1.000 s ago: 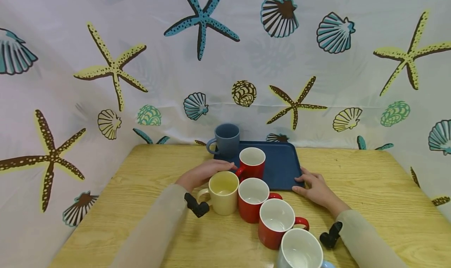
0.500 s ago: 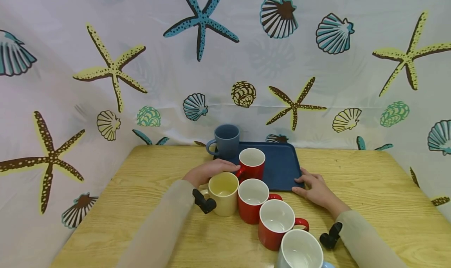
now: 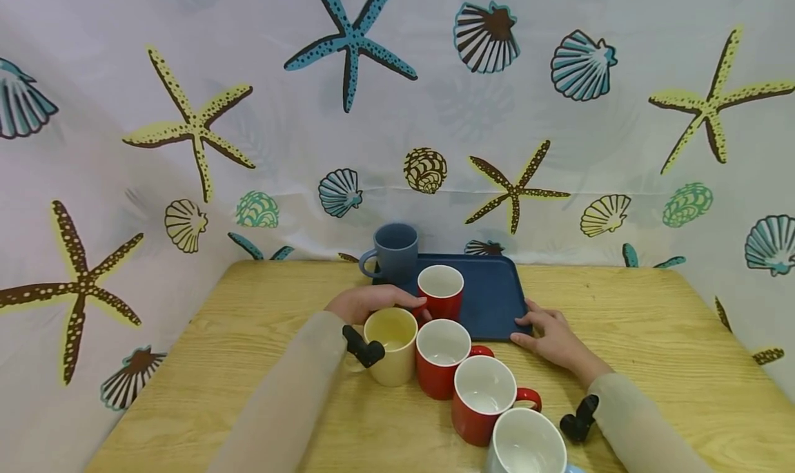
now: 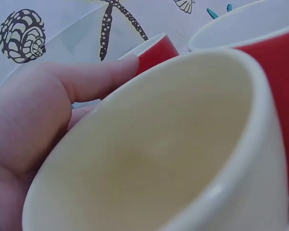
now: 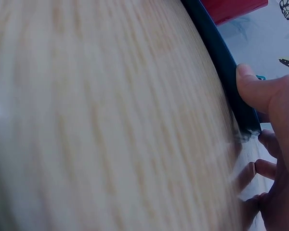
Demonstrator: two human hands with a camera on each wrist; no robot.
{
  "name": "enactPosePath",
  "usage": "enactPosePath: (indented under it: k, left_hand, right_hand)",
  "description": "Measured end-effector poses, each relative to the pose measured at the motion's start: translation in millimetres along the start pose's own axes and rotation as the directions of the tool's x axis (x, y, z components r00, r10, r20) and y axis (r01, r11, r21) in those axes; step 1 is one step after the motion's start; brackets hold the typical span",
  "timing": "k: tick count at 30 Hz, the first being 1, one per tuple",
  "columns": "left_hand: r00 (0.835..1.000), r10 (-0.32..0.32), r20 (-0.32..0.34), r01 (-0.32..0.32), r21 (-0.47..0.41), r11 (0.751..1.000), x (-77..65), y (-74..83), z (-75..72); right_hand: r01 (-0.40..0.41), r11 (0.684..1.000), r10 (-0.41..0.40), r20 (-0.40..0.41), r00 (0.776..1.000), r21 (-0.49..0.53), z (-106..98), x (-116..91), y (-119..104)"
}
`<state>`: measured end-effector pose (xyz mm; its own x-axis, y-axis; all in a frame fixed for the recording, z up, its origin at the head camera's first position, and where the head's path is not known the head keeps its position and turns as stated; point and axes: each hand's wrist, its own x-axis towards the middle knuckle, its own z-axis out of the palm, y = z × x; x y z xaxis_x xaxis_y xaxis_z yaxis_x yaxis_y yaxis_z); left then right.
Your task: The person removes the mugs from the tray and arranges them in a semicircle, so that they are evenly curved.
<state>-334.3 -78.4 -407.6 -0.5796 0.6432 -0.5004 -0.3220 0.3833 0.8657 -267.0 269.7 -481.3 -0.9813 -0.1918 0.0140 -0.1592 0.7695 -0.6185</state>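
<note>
In the head view, my left hand reaches past the yellow mug to the red mug on the blue tray. Its fingers pinch that mug's handle, partly hidden behind the yellow mug. The left wrist view has the yellow mug's rim close up, with the held red mug behind it. My right hand grips the tray's near right corner. In the right wrist view, the thumb lies against the tray edge, fingers curled about the corner.
A blue-grey mug stands at the tray's back left. From the tray toward me runs a diagonal row: a red mug, another red mug and a light blue mug. A patterned cloth hangs behind the wooden table.
My left hand has moved right over the yellow mug, and its fingers have closed on the red mug's handle. The right hand stays at the tray corner. The head view shifts slightly.
</note>
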Motion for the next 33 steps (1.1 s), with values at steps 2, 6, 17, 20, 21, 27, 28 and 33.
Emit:
enactPosePath:
  k: [2, 6, 17, 20, 21, 27, 28, 33]
  left_hand:
    - [1.0, 0.001, 0.016, -0.001, -0.019, 1.0, 0.6, -0.9, 0.4]
    - [1.0, 0.015, -0.008, -0.015, -0.027, 1.0, 2.7, -3.7, 0.5]
    - [0.995, 0.07, -0.075, -0.075, -0.07, 0.995, 4.4, -8.6, -3.9]
    - [0.991, 0.09, -0.104, -0.1, -0.095, 0.99, 2.9, -9.7, -6.7]
    - [0.989, 0.093, -0.118, -0.105, -0.097, 0.99, 2.6, -10.0, -7.2]
    - [0.977, 0.093, -0.192, -0.115, -0.107, 0.988, 4.7, -13.4, -10.3]
    - [0.974, 0.093, -0.205, -0.117, -0.109, 0.987, 5.4, -13.6, -10.8]
    - [0.956, 0.108, -0.272, -0.136, -0.086, 0.987, 7.7, -12.8, -13.0]
  right_hand:
    - [0.001, 1.0, -0.001, -0.002, 1.0, 0.003, 0.5, -0.8, 0.6]
    - [0.005, 1.0, -0.005, -0.004, 1.0, 0.005, 1.7, -1.7, 1.8]
    - [0.001, 1.0, -0.001, -0.001, 1.0, 0.002, 3.5, -0.6, 1.3]
    - [-0.003, 1.0, 0.003, -0.003, 1.0, 0.003, 2.5, 0.0, 1.4]
    - [-0.004, 1.0, 0.004, -0.003, 1.0, 0.003, 2.3, 0.2, 1.6]
    - [-0.012, 1.0, 0.012, -0.001, 1.0, 0.01, 1.6, -1.3, -0.2]
    - [-0.011, 1.0, 0.011, -0.002, 1.0, 0.012, 1.5, -1.4, -0.5]
    - [-0.01, 1.0, 0.01, -0.001, 1.0, 0.016, 0.5, -1.4, -0.5]
